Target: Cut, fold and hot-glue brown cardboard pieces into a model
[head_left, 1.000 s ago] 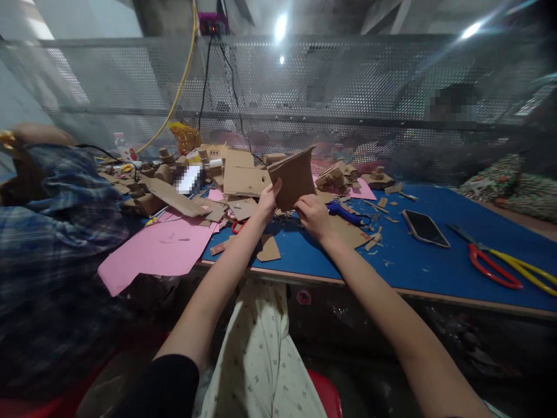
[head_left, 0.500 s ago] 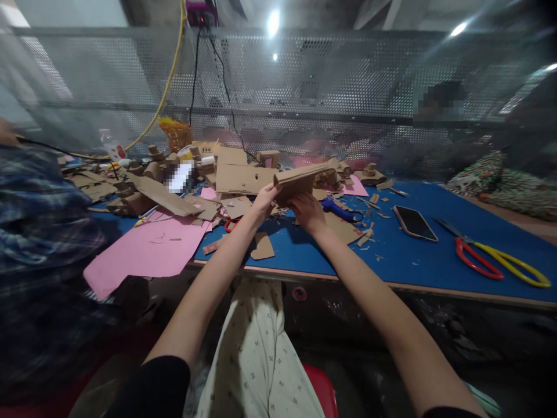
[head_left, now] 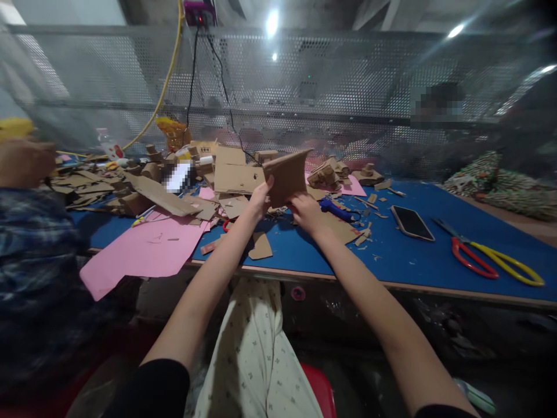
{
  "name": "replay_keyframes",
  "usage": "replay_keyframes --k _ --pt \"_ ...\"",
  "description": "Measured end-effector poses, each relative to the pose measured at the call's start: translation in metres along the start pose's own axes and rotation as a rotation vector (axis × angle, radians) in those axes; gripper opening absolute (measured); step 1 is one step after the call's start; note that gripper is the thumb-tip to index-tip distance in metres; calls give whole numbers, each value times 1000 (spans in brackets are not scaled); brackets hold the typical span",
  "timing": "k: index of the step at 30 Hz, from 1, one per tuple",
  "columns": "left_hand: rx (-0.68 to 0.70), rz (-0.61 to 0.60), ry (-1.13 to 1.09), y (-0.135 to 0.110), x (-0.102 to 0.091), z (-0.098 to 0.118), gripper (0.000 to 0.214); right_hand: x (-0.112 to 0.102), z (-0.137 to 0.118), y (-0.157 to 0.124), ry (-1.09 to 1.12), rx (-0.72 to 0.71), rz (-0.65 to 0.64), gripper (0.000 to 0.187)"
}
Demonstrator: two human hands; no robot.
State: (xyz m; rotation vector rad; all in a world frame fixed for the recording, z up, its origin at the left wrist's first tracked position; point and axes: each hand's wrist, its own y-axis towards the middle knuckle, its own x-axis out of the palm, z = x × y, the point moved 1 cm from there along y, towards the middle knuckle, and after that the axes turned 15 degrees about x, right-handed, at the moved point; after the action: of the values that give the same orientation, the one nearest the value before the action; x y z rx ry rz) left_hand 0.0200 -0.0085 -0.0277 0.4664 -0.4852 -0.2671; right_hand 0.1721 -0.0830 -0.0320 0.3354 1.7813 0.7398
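Both my hands hold one brown cardboard piece upright above the blue table top. My left hand pinches its left lower edge, fingers closed on it. My right hand grips its bottom right edge. The piece has a curved top corner pointing right. Below it lie cardboard scraps and a flat cardboard sheet.
A pink paper sheet hangs over the table's front edge at left. A heap of cardboard pieces fills the back. A phone, red-and-yellow scissors and a blue tool lie to the right. Another person in a plaid sleeve sits left.
The cardboard piece, tipped nearly flat half a second ago, stands upright again in both hands. The person at left has raised a hand.
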Motion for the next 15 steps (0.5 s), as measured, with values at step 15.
replay_keyframes --k 15 --pt "94 88 -4 -1 -3 2 56 3 4 3 -107 65 -59 28"
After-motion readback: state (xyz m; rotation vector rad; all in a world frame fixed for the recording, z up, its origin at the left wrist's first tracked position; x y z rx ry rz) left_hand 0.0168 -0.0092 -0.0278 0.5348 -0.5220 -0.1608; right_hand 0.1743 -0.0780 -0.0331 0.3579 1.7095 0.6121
